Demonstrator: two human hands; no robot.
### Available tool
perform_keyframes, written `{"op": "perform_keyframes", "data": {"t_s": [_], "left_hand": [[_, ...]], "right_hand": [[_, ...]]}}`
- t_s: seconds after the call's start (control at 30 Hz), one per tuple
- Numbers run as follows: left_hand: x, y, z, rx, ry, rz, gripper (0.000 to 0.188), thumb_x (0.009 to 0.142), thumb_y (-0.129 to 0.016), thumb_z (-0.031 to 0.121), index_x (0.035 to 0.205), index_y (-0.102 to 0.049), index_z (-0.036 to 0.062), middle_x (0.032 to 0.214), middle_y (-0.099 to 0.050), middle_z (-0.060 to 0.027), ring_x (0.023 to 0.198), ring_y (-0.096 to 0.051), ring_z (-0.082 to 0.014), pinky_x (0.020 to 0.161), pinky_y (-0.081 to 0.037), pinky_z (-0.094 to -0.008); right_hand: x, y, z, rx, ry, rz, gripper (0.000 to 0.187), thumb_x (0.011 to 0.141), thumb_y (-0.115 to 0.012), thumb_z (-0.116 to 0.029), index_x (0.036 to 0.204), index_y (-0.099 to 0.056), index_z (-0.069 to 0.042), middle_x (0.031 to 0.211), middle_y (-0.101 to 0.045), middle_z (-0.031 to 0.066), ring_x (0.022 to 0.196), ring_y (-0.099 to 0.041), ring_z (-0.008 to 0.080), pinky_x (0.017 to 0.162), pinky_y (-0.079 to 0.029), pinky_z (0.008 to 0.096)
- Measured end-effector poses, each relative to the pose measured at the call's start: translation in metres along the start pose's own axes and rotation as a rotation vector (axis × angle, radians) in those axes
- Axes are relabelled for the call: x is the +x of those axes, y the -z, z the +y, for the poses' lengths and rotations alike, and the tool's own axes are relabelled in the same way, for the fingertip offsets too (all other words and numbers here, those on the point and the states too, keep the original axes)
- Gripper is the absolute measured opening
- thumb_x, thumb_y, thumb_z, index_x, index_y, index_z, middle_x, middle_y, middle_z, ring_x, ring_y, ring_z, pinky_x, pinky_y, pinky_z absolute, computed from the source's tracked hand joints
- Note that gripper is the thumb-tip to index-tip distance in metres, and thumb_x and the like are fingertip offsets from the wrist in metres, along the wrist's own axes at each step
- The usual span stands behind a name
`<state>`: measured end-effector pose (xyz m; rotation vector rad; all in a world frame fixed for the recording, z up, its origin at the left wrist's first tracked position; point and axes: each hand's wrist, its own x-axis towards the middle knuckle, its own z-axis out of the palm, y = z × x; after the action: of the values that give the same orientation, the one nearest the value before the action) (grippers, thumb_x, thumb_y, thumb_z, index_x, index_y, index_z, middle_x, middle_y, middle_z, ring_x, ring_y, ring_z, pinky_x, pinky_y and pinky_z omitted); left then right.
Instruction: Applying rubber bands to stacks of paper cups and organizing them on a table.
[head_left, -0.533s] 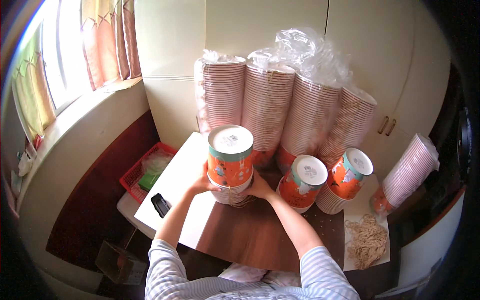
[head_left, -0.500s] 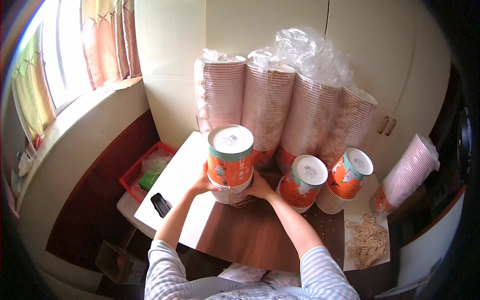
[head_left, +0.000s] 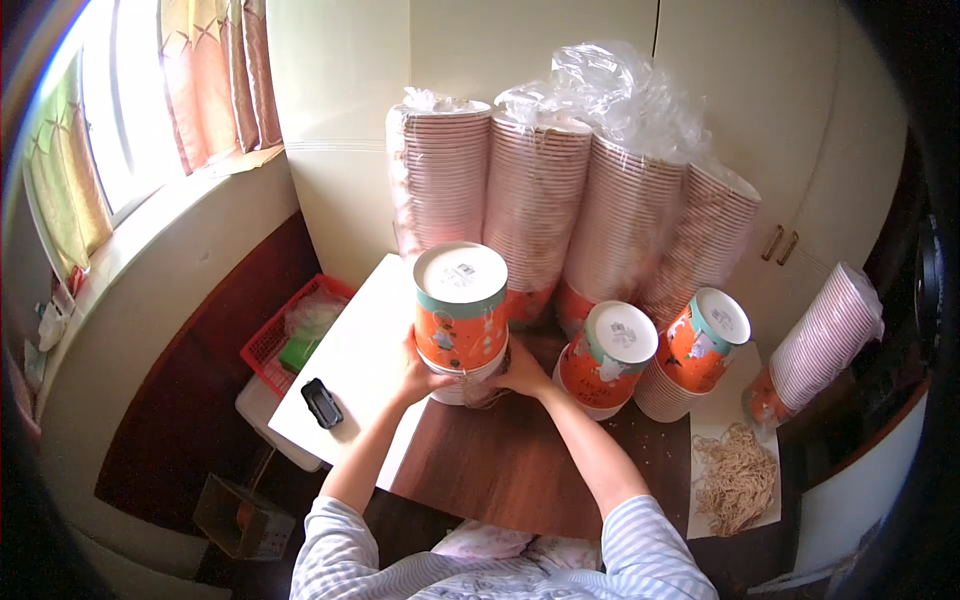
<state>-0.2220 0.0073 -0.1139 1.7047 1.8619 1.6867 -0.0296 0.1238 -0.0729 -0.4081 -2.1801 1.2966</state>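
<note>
Both hands grip the base of a short stack of orange paper cups (head_left: 461, 310) standing upside down on the brown surface (head_left: 510, 465): the left hand (head_left: 416, 372) wraps its fingers around the stack's left side, the right hand (head_left: 521, 372) curls around the right. Two more stacks of orange cups (head_left: 605, 358) lean just to the right. Tall bagged cup sleeves (head_left: 560, 200) rise behind. A small black device (head_left: 322, 402) lies on the white board (head_left: 350, 375) at left, and a heap of rubber bands (head_left: 737, 476) at right.
</note>
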Motion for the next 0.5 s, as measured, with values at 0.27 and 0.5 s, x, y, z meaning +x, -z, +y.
{"op": "perform_keyframes", "data": {"t_s": [0.27, 0.5], "left_hand": [[-0.027, -0.003, -0.013, -0.229, 0.119, 0.151, 0.086, 0.070, -0.071, 0.013, 0.135, -0.014, 0.0082, 0.133, -0.028, -0.0167, 0.124, -0.030, -0.0262, 0.098, -0.031, -0.0435], [-0.027, 0.019, 0.037, 0.340, -0.257, 0.323, 0.023, 0.066, -0.068, 0.008, 0.083, -0.053, 0.0055, 0.083, -0.054, -0.0102, 0.079, -0.054, -0.0290, 0.069, -0.044, -0.0353]], "right_hand": [[-0.023, -0.030, -0.001, -0.293, 0.227, 0.516, 0.057, 0.060, -0.072, -0.022, 0.107, -0.043, -0.003, 0.101, -0.048, 0.0161, 0.098, -0.045, 0.0353, 0.091, -0.033, 0.0424], [-0.023, -0.047, -0.038, -0.764, 0.421, 0.477, 0.020, 0.064, -0.070, -0.021, 0.076, -0.057, -0.011, 0.081, -0.052, 0.0054, 0.083, -0.049, 0.0251, 0.076, -0.034, 0.0381]]}}
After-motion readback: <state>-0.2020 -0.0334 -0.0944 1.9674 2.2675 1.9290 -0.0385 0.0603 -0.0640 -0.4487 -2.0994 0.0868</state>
